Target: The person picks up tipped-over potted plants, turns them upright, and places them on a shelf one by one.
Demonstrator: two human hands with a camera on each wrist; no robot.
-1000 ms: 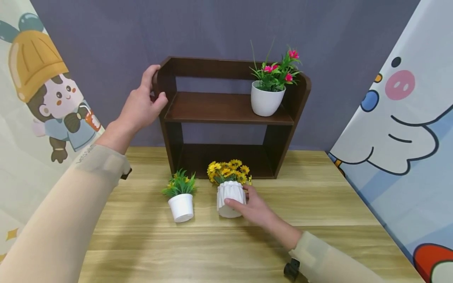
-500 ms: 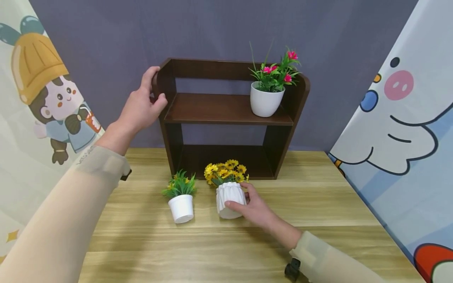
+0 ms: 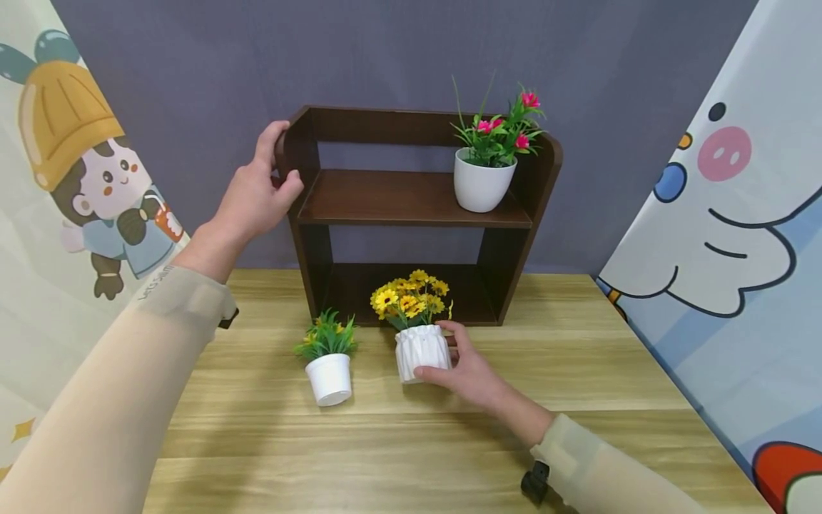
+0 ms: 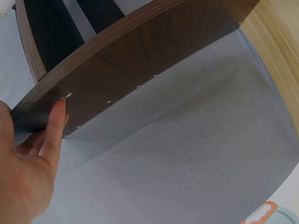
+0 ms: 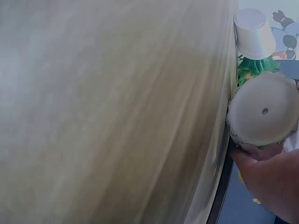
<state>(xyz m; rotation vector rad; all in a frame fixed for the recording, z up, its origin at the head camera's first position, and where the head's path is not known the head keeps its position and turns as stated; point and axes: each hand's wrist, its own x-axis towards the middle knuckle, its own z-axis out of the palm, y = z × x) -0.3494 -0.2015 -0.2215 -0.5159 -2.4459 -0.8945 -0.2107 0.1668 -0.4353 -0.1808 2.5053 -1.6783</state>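
My right hand grips the side of a white fluted flowerpot with yellow flowers, thumb in front. In the right wrist view the underside of that flowerpot shows, with a small drain hole. It stands in front of the shelf's lower opening. My left hand holds the left side panel of a dark brown two-tier shelf near its top. In the left wrist view the fingers of that hand lie against the panel's outer face, by a screw.
A smaller white pot with green leaves lies on the wooden table, left of the held one. On the upper tier at right stands a white pot with pink flowers. A grey cloth hangs behind; cartoon-printed sheets flank both sides.
My right hand has tipped the pot of yellow flowers more upright and raised it slightly, so its underside hardly shows in the head view. The left hand has stayed on the shelf.
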